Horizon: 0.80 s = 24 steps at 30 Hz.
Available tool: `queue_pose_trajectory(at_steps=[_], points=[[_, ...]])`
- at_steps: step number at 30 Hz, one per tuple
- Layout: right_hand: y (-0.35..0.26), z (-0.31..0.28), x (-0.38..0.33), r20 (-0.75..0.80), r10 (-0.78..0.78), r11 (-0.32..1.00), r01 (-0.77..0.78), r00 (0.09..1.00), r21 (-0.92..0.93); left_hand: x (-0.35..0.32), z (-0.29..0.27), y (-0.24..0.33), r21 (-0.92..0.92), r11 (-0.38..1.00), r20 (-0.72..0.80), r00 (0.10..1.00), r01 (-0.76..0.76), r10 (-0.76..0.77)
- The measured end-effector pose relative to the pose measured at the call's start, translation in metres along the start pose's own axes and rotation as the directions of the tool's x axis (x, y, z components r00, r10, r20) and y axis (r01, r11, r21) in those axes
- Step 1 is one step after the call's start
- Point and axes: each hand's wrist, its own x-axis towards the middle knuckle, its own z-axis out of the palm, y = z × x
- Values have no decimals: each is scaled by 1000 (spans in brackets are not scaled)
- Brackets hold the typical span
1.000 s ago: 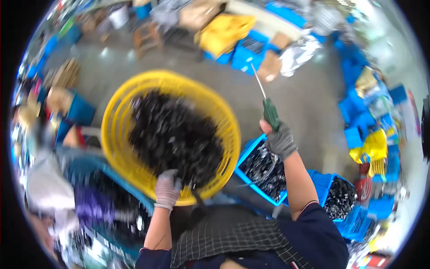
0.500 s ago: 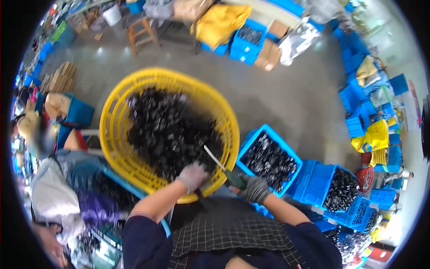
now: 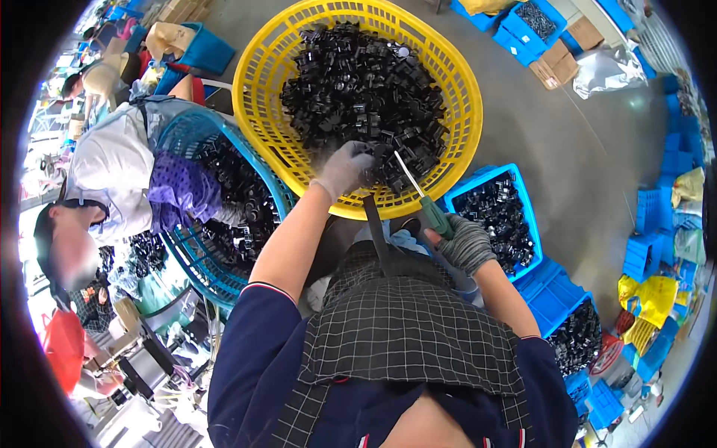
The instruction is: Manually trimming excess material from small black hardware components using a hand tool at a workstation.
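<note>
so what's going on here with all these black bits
A person in grey gloves leans over a yellow basket heaped with small black plastic parts. The left hand reaches into the pile at the basket's near edge, while the right hand grips a green-handled screwdriver with its tip pointing at that same spot. A blue crate holding more black parts sits just to the right. Another person sits at the left by a teal basket.

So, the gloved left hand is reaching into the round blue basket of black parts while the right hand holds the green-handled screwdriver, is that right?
Not quite: in the head view the left hand reaches into the yellow basket of black parts, not a blue one. The right hand does hold the green-handled screwdriver.
</note>
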Motion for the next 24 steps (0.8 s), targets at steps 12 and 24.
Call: queue_pose_trajectory(at_steps=[12, 24], points=[[-15, -36, 2, 275, 57, 994, -29, 960, -104, -71, 3, 32, 892, -214, 380, 401, -399, 834], [-51, -28, 35, 369, -157, 986, 165, 916, 11, -156, -119, 16, 996, -17, 76, 768, -85, 635]])
